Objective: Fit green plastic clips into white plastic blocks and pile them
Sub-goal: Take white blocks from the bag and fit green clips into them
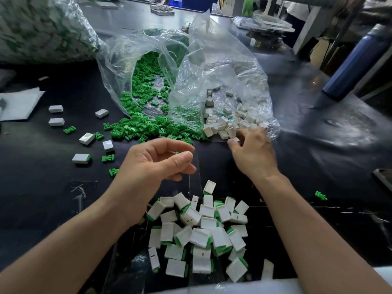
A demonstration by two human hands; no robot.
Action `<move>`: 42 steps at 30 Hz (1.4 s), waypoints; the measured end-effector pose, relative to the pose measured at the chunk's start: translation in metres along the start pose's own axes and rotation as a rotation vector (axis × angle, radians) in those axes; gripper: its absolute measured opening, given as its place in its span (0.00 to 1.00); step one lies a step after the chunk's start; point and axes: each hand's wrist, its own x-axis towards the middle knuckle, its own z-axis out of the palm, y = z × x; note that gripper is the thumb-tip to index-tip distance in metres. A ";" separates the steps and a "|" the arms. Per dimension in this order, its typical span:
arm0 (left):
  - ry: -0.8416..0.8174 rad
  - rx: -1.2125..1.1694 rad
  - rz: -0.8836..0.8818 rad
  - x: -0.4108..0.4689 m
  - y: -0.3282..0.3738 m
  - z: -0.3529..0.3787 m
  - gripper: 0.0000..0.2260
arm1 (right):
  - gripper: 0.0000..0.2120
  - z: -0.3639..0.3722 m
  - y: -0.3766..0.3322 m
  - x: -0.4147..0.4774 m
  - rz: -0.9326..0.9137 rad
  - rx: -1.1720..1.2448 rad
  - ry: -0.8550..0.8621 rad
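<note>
The right grip reaches forward to the mouth of a clear plastic bag lying on the dark table. Its bent fingers come down on the near edge of a heap of white blocks spilling from that bag. Thumb and fingertips close on one white block, though the grip is blurred.

The left grip hovers above the table with its palm turned up. Its fingers are curled and the thumb lies close to the forefinger. A speck of green shows in the gap, and I cannot tell whether it holds anything.

Just beyond the left grip, green clips pour out of a second clear bag in a wide scatter. Their edge meets the white blocks at the far side of both grips.

Near the person, between the two forearms, lies the pile of fitted blocks, white with green showing at their ends, tumbled at all angles. It is well apart from the right grip and just below the left wrist.

More fitted blocks and single clips lie scattered to the left. One lone clip sits far off to the right. A dark blue bottle stands at the right edge of the table. A large filled bag occupies the far left corner.
</note>
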 end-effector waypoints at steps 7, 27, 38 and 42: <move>0.020 -0.001 -0.018 0.001 -0.001 -0.001 0.10 | 0.17 0.006 0.002 0.002 0.018 -0.042 -0.026; 0.142 0.063 -0.073 0.009 -0.013 -0.006 0.16 | 0.13 -0.002 -0.041 -0.052 -0.569 0.421 -0.058; 0.235 -0.012 -0.017 0.010 -0.012 -0.009 0.10 | 0.16 0.002 -0.034 -0.043 -0.512 0.291 -0.172; 0.237 -0.024 -0.010 0.010 -0.010 -0.008 0.10 | 0.24 0.011 -0.032 -0.039 -0.465 0.088 -0.296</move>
